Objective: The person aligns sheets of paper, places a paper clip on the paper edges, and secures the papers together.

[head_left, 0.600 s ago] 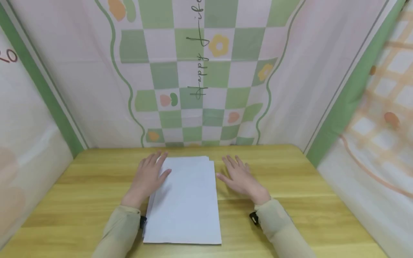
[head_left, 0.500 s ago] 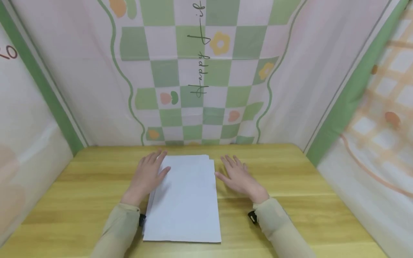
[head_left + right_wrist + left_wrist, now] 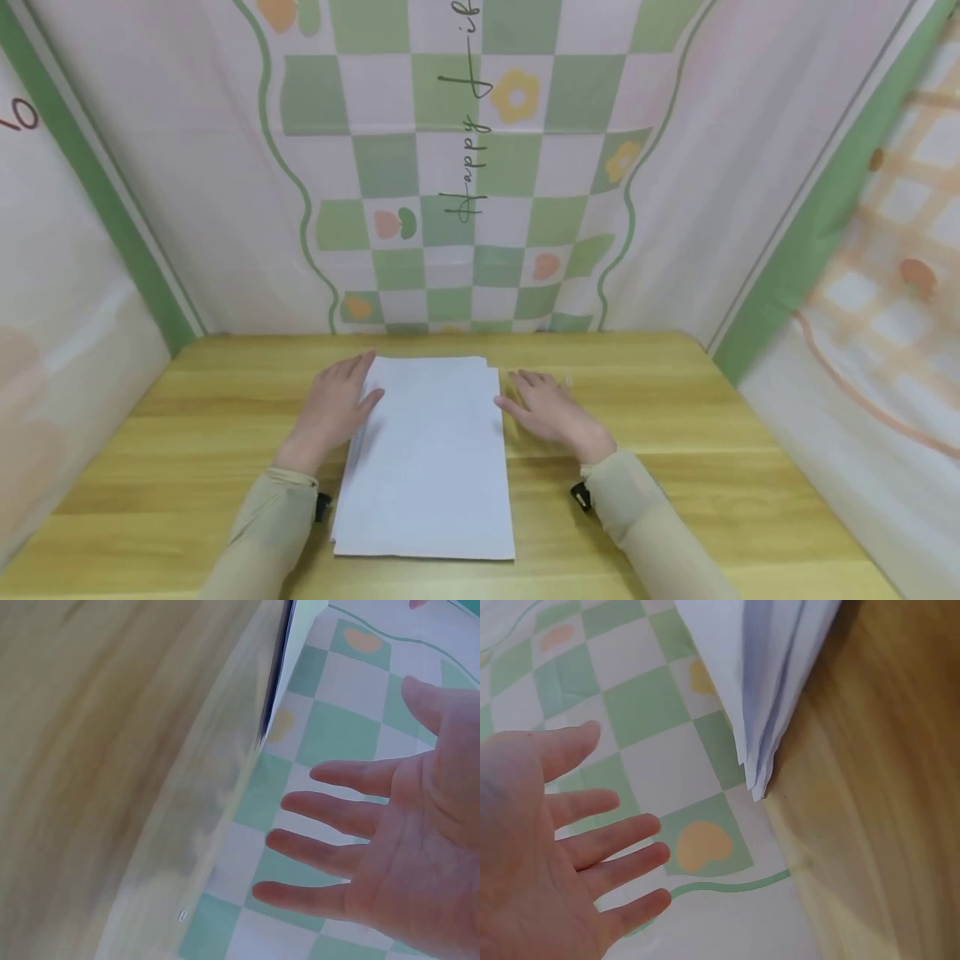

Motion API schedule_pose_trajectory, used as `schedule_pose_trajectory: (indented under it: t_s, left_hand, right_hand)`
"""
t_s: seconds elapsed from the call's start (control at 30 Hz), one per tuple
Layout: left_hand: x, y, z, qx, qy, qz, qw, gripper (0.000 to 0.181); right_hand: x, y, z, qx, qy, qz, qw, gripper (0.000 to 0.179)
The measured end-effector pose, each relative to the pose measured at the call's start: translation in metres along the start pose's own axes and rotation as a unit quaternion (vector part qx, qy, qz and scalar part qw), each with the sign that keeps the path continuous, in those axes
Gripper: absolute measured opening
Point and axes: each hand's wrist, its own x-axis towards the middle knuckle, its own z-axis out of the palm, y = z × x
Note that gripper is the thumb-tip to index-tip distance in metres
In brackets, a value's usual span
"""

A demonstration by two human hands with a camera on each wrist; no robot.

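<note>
A stack of white paper (image 3: 431, 467) lies lengthwise on the wooden table, its sheets slightly uneven at the corners. Beside its upper left edge is my left hand (image 3: 327, 408), fingers extended and thumb over the paper's edge. In the left wrist view that hand (image 3: 555, 847) holds nothing, and the layered sheets (image 3: 757, 697) fan apart at a corner. My right hand (image 3: 551, 412) is just right of the stack, thumb toward its edge. The right wrist view shows the right hand (image 3: 405, 832) with straight, spread fingers and a bare palm.
Just beyond my right hand lies a tiny pale looped thing (image 3: 567, 381), perhaps a paper clip. A checkered curtain (image 3: 450, 167) hangs behind the table's far edge. Wood surface (image 3: 712, 500) extends on both sides of the paper.
My left hand has shifted slightly left and its fingers look closer together. My right hand has moved a little left and nearer me, uncovering the tiny looped thing. The paper seems unmoved.
</note>
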Motion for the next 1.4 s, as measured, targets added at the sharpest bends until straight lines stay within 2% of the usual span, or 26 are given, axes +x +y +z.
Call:
schedule_pose_trajectory:
  t_s: [0.13, 0.53, 0.8, 1.03, 1.4]
  left_hand:
    - [-0.002, -0.002, 0.0, 0.0, -0.011, -0.007, 0.9999, 0.062]
    - [-0.009, -0.008, 0.001, 0.022, -0.05, -0.018, 0.9983, 0.053]
    - [-0.012, -0.008, 0.001, 0.044, -0.091, -0.029, 0.9944, 0.048]
    - [-0.015, -0.007, 0.001, 0.038, -0.126, -0.049, 0.99, 0.05]
    - [-0.017, -0.01, 0.0, 0.016, -0.157, -0.051, 0.9862, 0.038]
  right_hand:
    - [0.003, -0.003, 0.001, 0.019, -0.011, 0.001, 0.9998, 0.072]
    - [0.007, -0.011, 0.002, 0.023, -0.049, 0.013, 0.9985, 0.062]
    - [0.007, -0.015, 0.004, 0.023, -0.059, 0.025, 0.9977, 0.062]
    - [0.006, -0.02, 0.005, 0.016, -0.058, 0.036, 0.9976, 0.061]
    - [0.009, -0.028, 0.009, -0.001, -0.058, 0.076, 0.9954, 0.054]
